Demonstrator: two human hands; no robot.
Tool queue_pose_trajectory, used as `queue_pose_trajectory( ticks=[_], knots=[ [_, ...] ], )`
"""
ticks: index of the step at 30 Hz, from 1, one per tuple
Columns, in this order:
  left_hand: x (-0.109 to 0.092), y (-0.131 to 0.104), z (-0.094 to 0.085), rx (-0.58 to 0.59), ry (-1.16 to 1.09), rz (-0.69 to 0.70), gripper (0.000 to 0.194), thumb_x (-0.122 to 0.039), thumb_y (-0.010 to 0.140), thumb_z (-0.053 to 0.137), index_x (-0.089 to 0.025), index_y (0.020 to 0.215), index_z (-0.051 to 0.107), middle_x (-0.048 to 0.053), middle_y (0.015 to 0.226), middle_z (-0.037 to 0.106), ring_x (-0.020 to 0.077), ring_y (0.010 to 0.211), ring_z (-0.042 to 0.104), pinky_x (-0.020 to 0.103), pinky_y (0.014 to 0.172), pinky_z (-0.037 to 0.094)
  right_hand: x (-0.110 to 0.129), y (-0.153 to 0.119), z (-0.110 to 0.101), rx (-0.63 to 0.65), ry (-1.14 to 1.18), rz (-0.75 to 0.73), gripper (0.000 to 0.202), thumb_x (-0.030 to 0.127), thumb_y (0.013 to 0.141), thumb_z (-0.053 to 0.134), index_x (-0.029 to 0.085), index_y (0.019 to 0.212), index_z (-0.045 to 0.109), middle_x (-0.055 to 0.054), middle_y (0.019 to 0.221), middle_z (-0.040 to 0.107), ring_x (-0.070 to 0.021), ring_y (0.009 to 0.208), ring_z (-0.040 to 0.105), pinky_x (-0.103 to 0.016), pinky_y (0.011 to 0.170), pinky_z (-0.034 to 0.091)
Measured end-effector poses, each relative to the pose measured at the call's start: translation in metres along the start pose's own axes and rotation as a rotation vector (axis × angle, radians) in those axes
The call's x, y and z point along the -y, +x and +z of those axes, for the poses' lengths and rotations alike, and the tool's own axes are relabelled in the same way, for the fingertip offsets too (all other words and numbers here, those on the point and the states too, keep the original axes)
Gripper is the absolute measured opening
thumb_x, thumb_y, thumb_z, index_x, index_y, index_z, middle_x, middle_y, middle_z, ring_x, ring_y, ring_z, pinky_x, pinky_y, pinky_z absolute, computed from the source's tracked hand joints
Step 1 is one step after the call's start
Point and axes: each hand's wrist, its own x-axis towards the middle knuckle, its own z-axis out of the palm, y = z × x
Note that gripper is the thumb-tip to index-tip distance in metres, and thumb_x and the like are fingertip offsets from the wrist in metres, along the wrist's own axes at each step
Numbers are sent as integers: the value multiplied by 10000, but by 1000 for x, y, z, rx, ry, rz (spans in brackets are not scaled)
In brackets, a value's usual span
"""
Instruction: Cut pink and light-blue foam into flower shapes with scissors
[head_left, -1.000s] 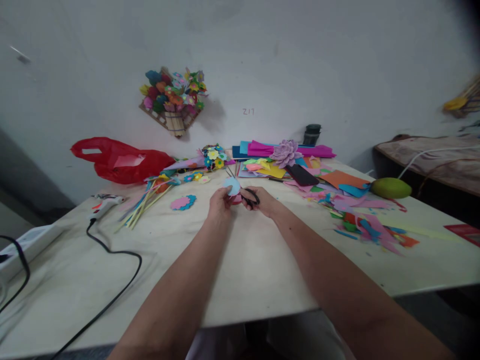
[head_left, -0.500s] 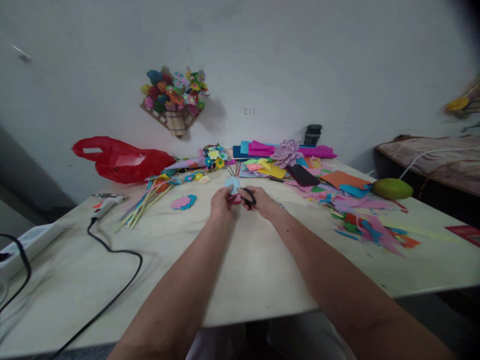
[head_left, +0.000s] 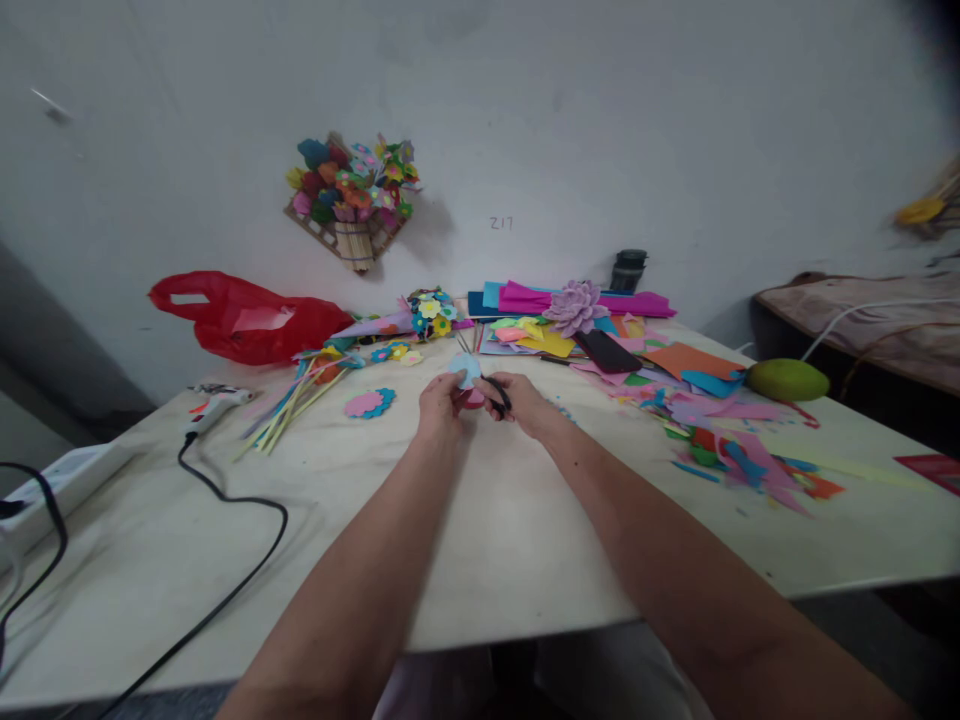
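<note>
My left hand pinches a light blue round cutout near the middle of the table. A pink piece shows just under it, partly hidden by my fingers. In my right hand is a pair of scissors with black handles; the fingers are wrapped round the loops. Its blades point away from me beside the blue cutout, and I cannot tell whether they touch its edge. To the left lie a pink and a blue scalloped cutout, one overlapping the other.
A glue gun with a black cord and a white power strip lie left. Behind them are a red plastic bag and paper strips. Coloured sheets, a dark phone, scraps and a green mango-like fruit are right.
The view has shifted very slightly. Both hands stay at nearly the same spot, still holding the blue cutout and the scissors.
</note>
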Motion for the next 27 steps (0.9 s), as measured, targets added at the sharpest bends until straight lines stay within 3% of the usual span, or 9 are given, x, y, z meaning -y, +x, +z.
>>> queue_pose_trajectory(
  ticks=[12, 27],
  knots=[
    [0, 7, -6, 24, 66, 17, 158, -145, 554, 717, -161, 627, 578, -8, 595, 604, 100, 540, 578, 209, 569, 481, -1, 1, 1, -22, 1, 3, 338, 396, 626, 780, 155, 649, 546, 52, 454, 496, -62, 382, 420, -194, 387, 306],
    [-17, 9, -9, 42, 160, -102, 128, -70, 597, 678, -144, 637, 582, 13, 598, 627, 115, 535, 592, 227, 549, 506, 0, 6, -7, -111, -70, -16, 201, 270, 686, 768, 136, 712, 621, 56, 442, 495, -51, 347, 406, -179, 342, 322]
  ],
)
